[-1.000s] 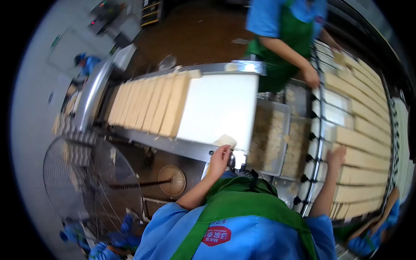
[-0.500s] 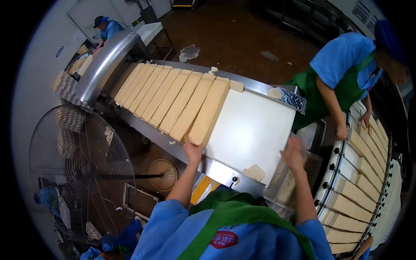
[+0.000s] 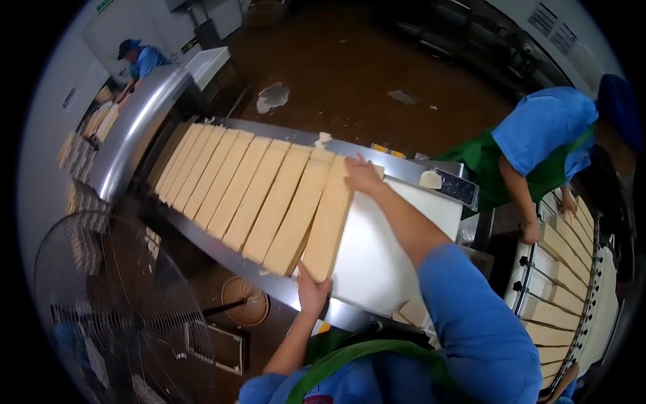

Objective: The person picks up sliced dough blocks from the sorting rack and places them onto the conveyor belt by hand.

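Long pale stacks of dough sheets (image 3: 252,182) lie side by side across the white conveyor belt (image 3: 377,249). The rightmost stack (image 3: 330,219) is between my two hands. At its near end, my left hand (image 3: 313,293) is closed round the edge, thumb and fingers on either side. My right hand (image 3: 363,175) reaches across the belt and grips the far end from the top, its fingers bent over the edge. The undersides of both grips are hidden. A small pale offcut piece (image 3: 412,313) lies by the belt's near right corner.
A curved steel hood (image 3: 145,128) spans the belt's far left end. A large wire fan (image 3: 128,303) stands at left. On the right, a co-worker in a green apron (image 3: 538,161) bends over another conveyor with dough stacks (image 3: 562,269). A dark tray (image 3: 457,187) sits on the belt's far rail.
My right hand has swung from the belt's right end across to the far end of the rightmost stack. My left hand stays at its near end. The view has shifted.
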A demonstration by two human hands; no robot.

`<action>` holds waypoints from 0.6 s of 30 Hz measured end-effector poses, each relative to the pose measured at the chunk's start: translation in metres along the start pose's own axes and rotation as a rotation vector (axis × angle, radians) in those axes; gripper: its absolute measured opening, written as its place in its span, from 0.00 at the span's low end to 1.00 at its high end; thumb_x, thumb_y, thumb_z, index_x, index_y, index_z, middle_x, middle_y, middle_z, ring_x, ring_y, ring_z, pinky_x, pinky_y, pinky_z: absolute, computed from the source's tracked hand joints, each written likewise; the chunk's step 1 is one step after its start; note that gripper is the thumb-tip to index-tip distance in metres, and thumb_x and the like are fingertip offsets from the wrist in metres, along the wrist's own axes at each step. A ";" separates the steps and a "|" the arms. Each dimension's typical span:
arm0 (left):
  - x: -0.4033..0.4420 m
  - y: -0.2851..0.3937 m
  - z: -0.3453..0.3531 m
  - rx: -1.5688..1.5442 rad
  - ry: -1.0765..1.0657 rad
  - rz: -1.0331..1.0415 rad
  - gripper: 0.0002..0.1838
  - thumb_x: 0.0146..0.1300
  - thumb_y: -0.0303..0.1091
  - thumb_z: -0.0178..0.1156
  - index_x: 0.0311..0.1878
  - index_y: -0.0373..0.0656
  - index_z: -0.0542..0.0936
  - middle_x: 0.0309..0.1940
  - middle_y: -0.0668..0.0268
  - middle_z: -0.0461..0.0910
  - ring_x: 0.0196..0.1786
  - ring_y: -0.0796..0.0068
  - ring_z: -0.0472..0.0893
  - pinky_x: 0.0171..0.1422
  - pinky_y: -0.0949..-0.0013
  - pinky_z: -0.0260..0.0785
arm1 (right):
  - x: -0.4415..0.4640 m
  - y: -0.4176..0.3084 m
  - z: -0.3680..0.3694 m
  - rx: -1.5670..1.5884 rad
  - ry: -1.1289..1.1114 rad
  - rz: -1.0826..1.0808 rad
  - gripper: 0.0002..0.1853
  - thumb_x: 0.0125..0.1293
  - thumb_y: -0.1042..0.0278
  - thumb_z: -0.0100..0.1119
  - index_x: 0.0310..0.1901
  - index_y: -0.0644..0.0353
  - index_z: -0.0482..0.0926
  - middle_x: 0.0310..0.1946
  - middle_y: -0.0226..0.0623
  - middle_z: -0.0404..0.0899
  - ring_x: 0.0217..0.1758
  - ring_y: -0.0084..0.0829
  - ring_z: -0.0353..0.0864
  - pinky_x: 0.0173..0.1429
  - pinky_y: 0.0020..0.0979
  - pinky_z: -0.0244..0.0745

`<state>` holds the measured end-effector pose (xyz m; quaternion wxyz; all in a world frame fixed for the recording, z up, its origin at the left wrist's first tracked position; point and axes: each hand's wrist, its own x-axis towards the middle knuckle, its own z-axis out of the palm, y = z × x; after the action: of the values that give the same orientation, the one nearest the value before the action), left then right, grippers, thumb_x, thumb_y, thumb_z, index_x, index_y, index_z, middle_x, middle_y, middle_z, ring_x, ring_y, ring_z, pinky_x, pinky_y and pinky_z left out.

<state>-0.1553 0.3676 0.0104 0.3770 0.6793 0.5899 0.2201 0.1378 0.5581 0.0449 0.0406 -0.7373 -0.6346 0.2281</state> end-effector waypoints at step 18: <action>-0.017 0.048 0.020 0.505 -0.523 0.332 0.57 0.42 0.39 0.74 0.72 0.47 0.46 0.50 0.36 0.66 0.45 0.40 0.77 0.48 0.52 0.73 | -0.320 0.131 0.050 0.604 0.556 0.650 0.51 0.38 0.51 0.77 0.63 0.62 0.60 0.56 0.56 0.67 0.67 0.54 0.58 0.67 0.48 0.59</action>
<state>-0.1137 0.3454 0.0374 0.2948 0.8699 0.3917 -0.0545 0.2093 0.2166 0.0457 0.3455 -0.8843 -0.2444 0.1973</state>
